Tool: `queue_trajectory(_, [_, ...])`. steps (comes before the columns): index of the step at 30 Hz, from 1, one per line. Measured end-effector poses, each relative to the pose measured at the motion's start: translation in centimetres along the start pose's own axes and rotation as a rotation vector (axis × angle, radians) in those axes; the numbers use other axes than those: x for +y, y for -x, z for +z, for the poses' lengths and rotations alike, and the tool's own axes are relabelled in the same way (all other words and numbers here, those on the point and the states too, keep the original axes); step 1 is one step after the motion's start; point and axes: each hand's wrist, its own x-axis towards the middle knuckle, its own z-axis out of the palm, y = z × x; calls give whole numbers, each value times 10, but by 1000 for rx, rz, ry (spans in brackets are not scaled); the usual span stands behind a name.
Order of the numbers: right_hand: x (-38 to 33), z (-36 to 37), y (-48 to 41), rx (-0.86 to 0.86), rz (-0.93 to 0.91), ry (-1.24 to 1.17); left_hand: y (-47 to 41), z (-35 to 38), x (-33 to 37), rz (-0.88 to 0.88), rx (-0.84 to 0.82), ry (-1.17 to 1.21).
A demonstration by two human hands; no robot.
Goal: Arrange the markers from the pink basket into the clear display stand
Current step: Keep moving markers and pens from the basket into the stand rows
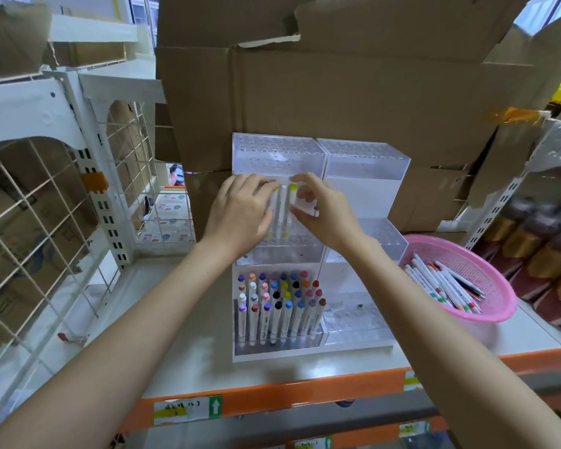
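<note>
A clear stepped display stand (366, 163) stands on the shelf against cardboard boxes. Its lowest left tier holds several upright markers (280, 306) with coloured caps. Over the middle left tier, my left hand (240, 215) and my right hand (321, 210) hold a few white markers with yellow caps (284, 210) upright, their lower ends at the tier's holes. My left fingers pinch the left marker near its top. My right fingers grip the rightmost marker. The pink basket (496, 306) sits to the right of the stand with several markers (441, 286) lying in it.
Large cardboard boxes (337, 92) rise right behind the stand. A white wire-grid rack (46, 222) closes off the left side. The shelf's orange front edge (272, 393) runs below. Packaged goods (544, 254) sit at the far right, beyond the basket.
</note>
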Motion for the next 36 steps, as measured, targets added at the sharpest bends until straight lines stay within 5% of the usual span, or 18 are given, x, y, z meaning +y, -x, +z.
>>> queue_trajectory(11, [55, -63, 58, -2, 137, 244, -18, 39, 100, 35, -108, 55])
queue_trajectory(25, [180, -143, 159, -153, 459, 384, -48, 124, 263, 303, -197, 137])
queue_trajectory(31, [224, -143, 180, -361, 588, 362, -48, 164, 302, 89, -607, 18])
queue_trajectory(36, [255, -131, 179, -473, 622, 388, -51, 197, 310, -50, -761, 66])
